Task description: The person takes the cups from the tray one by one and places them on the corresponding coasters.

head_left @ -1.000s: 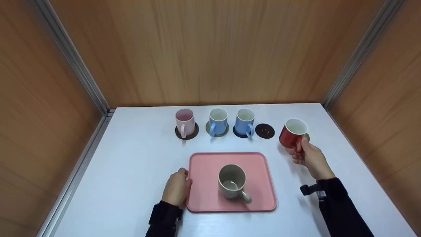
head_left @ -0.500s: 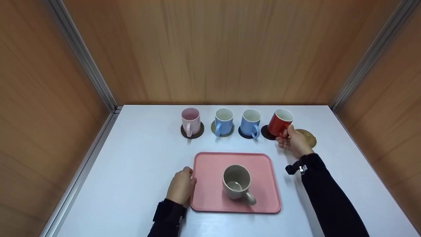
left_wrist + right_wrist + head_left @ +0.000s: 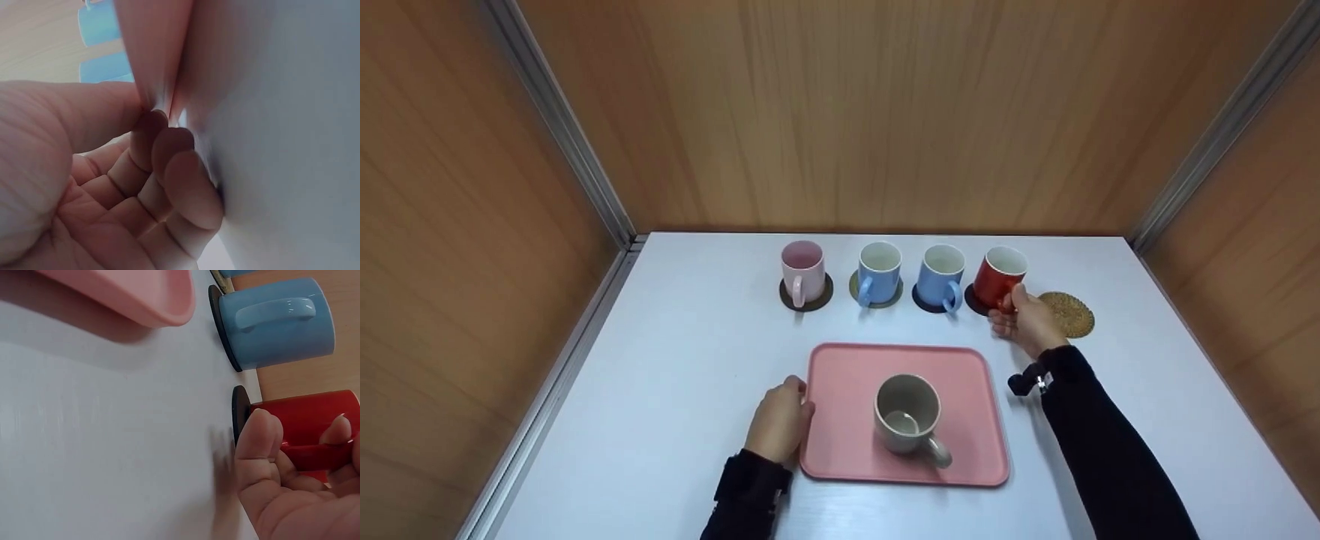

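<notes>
The red mug (image 3: 996, 283) stands upright on a dark round coaster (image 3: 241, 412) at the right end of the mug row. My right hand (image 3: 1030, 321) pinches its handle (image 3: 315, 457) between thumb and fingers. At the left edge of the pink tray (image 3: 840, 450), my left hand (image 3: 778, 421) grips the rim, thumb above and curled fingers at the underside, as the left wrist view shows. A grey-green mug (image 3: 906, 412) is on that tray, handle toward the lower right.
Left of the red mug stand two blue mugs (image 3: 879, 271) and a pink mug (image 3: 802, 270), each on a coaster. A woven tan coaster (image 3: 1069, 313) lies just right of my right hand. Wooden panels (image 3: 840, 120) border the white table (image 3: 660, 360).
My right hand has carried the red mug leftward and back, from near the woven coaster onto the dark coaster beside the blue mug. The left hand keeps its grip on the tray.
</notes>
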A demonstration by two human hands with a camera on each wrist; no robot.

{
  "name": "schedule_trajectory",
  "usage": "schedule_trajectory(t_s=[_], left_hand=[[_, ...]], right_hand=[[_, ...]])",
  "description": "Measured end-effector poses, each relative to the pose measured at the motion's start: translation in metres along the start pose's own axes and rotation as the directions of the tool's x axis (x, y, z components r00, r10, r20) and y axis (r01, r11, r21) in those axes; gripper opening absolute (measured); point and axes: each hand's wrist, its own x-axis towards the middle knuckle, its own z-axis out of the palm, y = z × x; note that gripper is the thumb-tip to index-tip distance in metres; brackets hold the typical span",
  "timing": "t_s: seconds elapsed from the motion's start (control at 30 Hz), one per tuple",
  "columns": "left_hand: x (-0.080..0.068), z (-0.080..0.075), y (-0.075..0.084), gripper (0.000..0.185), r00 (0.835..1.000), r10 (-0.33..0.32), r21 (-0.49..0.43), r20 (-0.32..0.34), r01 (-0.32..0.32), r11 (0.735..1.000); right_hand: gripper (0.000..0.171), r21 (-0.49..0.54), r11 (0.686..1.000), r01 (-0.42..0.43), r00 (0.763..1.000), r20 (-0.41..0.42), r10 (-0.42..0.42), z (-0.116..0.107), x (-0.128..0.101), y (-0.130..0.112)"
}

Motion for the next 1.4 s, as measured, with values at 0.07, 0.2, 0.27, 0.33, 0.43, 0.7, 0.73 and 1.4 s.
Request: schedule_trajectory(t_s=[0.07,0.2,0.27,0.33,0.43,0.7,0.73,1.4], left_hand=[[-0.001,0.0,-0.001,0.024,1.0,-0.002,-0.001,0.003,0.002,1.0],[-0.004,0.0,-0.002,0.024,1.0,-0.009,-0.006,0.006,0.009,1.0],[-0.004,0.0,-0.002,0.024,1.0,-0.006,-0.003,0.003,0.006,1.0],[-0.003,0.0,-0.002,0.024,1.0,-0.005,-0.002,0.001,0.005,1.0],[-0.002,0.001,-0.001,0.024,1.0,0.002,0.006,-0.003,-0.002,1.0],[0.0,0.0,-0.003,0.023,1.0,0.012,0.018,-0.001,-0.012,1.0],[0.0,0.0,-0.003,0.023,1.0,0.011,0.017,0.001,-0.011,1.0],[0.003,0.003,-0.003,0.022,1.0,0.029,0.011,-0.007,-0.029,1.0]], right_hand=[[0.049,0.004,1.0,0.0,1.0,0.006,0.0,0.001,-0.001,0.002],[0.049,-0.013,1.0,0.006,1.0,0.006,-0.006,0.003,-0.002,0.006],[0.049,-0.026,1.0,0.009,1.0,0.004,-0.009,0.003,-0.002,0.007],[0.05,-0.051,0.999,0.012,1.0,-0.002,-0.013,0.003,-0.003,0.008],[0.053,-0.101,0.995,0.019,1.0,-0.012,-0.021,0.003,-0.003,0.008],[0.055,-0.173,0.985,0.002,0.999,-0.046,-0.01,0.003,-0.001,0.018],[0.055,-0.178,0.984,0.004,0.999,-0.043,-0.011,0.003,-0.001,0.018],[0.065,-0.296,0.955,0.034,0.994,-0.087,-0.062,0.004,-0.016,0.032]])
